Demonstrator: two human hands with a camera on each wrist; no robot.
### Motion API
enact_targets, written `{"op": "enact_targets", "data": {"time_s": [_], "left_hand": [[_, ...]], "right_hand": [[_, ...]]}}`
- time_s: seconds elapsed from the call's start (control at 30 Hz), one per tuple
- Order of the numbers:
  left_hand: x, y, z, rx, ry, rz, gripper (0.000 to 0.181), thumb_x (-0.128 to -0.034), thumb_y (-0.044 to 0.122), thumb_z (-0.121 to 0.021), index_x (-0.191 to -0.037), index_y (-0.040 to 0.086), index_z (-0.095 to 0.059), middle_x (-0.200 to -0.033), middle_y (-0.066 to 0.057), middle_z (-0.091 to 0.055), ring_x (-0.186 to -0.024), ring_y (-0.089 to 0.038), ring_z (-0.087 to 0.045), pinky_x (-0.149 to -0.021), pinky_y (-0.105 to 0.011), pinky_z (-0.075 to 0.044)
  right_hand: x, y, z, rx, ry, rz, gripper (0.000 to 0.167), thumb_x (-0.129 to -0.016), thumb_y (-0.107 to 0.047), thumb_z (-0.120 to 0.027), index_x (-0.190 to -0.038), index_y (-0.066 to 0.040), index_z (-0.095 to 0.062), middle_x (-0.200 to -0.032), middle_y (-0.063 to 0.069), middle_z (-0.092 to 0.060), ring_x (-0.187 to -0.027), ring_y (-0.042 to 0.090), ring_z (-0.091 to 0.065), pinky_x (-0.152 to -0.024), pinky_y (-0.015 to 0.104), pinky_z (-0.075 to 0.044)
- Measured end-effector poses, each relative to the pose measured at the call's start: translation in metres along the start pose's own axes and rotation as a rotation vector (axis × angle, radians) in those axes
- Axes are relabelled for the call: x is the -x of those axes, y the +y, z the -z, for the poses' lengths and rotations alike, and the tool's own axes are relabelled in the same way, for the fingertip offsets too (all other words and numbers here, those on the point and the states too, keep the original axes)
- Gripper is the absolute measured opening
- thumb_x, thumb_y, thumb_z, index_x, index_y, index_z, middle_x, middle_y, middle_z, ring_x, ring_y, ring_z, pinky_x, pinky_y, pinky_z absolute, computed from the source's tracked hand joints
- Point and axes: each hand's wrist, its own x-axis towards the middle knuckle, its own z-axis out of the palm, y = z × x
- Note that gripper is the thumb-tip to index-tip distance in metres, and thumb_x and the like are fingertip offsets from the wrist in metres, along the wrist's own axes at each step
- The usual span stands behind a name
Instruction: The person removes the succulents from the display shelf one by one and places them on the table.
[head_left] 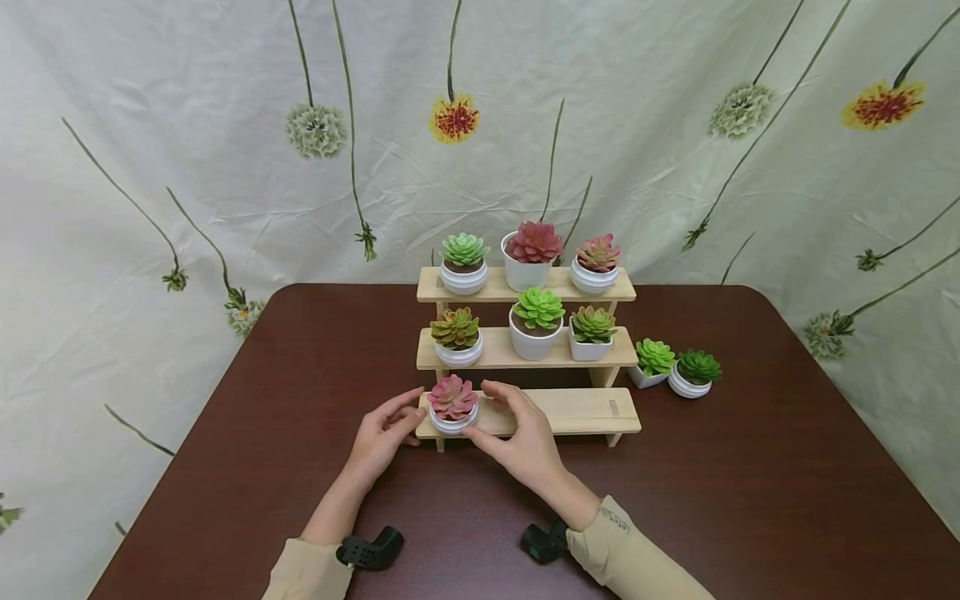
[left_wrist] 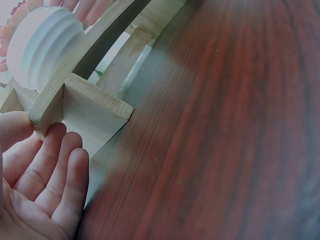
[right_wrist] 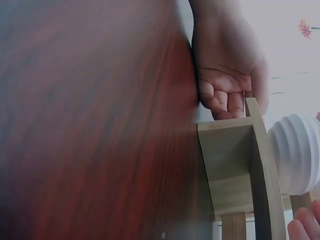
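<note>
A pink succulent in a round white ribbed pot [head_left: 453, 403] sits upright at the left end of the bottom tier of a wooden three-tier stand [head_left: 558, 410]. My left hand [head_left: 384, 437] is at that tier's left end; in the left wrist view its thumb and fingers [left_wrist: 54, 145] pinch the board's corner. My right hand [head_left: 522, 433] is just right of the pot, thumb and index finger spread apart, with the thumb tip close to the pot's base. Whether that thumb touches the pot, I cannot tell.
The middle tier carries several potted succulents, one of them bright green [head_left: 537, 321]. Others stand on the top tier, including a dark red one [head_left: 534, 250]. Two green plants, one in a ribbed pot [head_left: 692, 379], stand on the brown table [head_left: 750, 483] right of the stand.
</note>
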Motion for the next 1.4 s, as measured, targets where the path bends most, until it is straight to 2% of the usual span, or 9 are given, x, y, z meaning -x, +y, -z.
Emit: {"op": "enact_targets", "data": {"time_s": [0.2, 0.4, 0.6, 0.73, 0.87, 1.17, 1.3, 1.4], "left_hand": [[0.001, -0.001, -0.001, -0.008, 0.004, -0.030, 0.040, -0.0908, 0.010, -0.062, -0.129, -0.002, -0.054, -0.090, -0.015, -0.065, -0.068, -0.013, -0.061, -0.060, -0.030, -0.055], [0.001, 0.000, -0.001, -0.006, 0.000, -0.029, 0.040, -0.0909, 0.009, -0.062, -0.129, -0.003, -0.054, -0.090, -0.016, -0.064, -0.067, -0.013, -0.061, -0.060, -0.030, -0.055], [0.001, 0.000, 0.000, -0.007, -0.009, -0.032, 0.041, -0.0913, 0.010, -0.062, -0.129, -0.005, -0.053, -0.090, -0.016, -0.064, -0.068, -0.012, -0.061, -0.060, -0.029, -0.055], [0.006, 0.014, -0.002, -0.006, -0.019, -0.022, 0.041, -0.0917, 0.005, -0.059, -0.129, -0.008, -0.051, -0.090, -0.016, -0.064, -0.066, -0.013, -0.060, -0.060, -0.028, -0.055], [0.009, 0.027, -0.003, -0.010, -0.022, -0.010, 0.040, -0.0915, 0.002, -0.058, -0.129, -0.010, -0.050, -0.090, -0.017, -0.064, -0.065, -0.013, -0.060, -0.061, -0.028, -0.055], [0.001, 0.002, 0.000, -0.004, -0.010, -0.017, 0.041, -0.0916, 0.009, -0.061, -0.130, -0.004, -0.052, -0.092, -0.015, -0.065, -0.066, -0.012, -0.061, -0.061, -0.029, -0.055], [0.001, 0.001, 0.001, 0.000, -0.004, -0.014, 0.040, -0.0914, 0.009, -0.061, -0.129, -0.002, -0.054, -0.093, -0.017, -0.064, -0.067, -0.013, -0.061, -0.062, -0.029, -0.056], [0.003, 0.008, -0.001, 0.001, -0.010, -0.009, 0.040, -0.0916, 0.006, -0.060, -0.129, -0.005, -0.052, -0.094, -0.019, -0.064, -0.067, -0.012, -0.061, -0.061, -0.030, -0.056]], "right_hand": [[-0.001, -0.001, -0.008, -0.021, -0.025, -0.037, 0.059, -0.072, -0.017, -0.083, -0.123, -0.006, -0.057, -0.118, 0.005, -0.060, -0.108, 0.018, -0.058, -0.092, 0.032, -0.047], [-0.002, -0.003, -0.014, -0.019, -0.034, -0.055, 0.060, -0.072, -0.018, -0.083, -0.125, -0.008, -0.056, -0.120, 0.005, -0.059, -0.107, 0.018, -0.058, -0.091, 0.033, -0.048], [-0.002, -0.002, -0.016, -0.033, -0.059, -0.102, 0.064, -0.074, -0.021, -0.081, -0.129, -0.005, -0.052, -0.125, 0.008, -0.057, -0.110, 0.018, -0.057, -0.093, 0.034, -0.046], [-0.003, -0.002, -0.016, -0.022, -0.087, -0.132, 0.068, -0.075, -0.027, -0.080, -0.133, -0.005, -0.050, -0.129, 0.007, -0.056, -0.113, 0.018, -0.056, -0.095, 0.035, -0.045], [-0.004, -0.002, -0.016, -0.008, -0.086, -0.127, 0.068, -0.075, -0.029, -0.080, -0.133, -0.007, -0.051, -0.127, 0.007, -0.057, -0.113, 0.017, -0.056, -0.095, 0.035, -0.045], [-0.003, 0.002, -0.015, -0.035, -0.056, -0.116, 0.070, -0.071, -0.023, -0.083, -0.130, -0.002, -0.052, -0.124, 0.007, -0.058, -0.109, 0.018, -0.057, -0.092, 0.032, -0.047], [-0.004, 0.002, -0.012, -0.084, -0.055, -0.112, 0.070, -0.069, -0.015, -0.084, -0.129, -0.003, -0.052, -0.124, 0.009, -0.057, -0.110, 0.019, -0.057, -0.091, 0.029, -0.048], [-0.007, -0.001, -0.007, -0.125, -0.044, -0.107, 0.070, -0.067, -0.006, -0.085, -0.128, -0.002, -0.053, -0.123, 0.011, -0.057, -0.110, 0.021, -0.057, -0.090, 0.030, -0.049]]}}
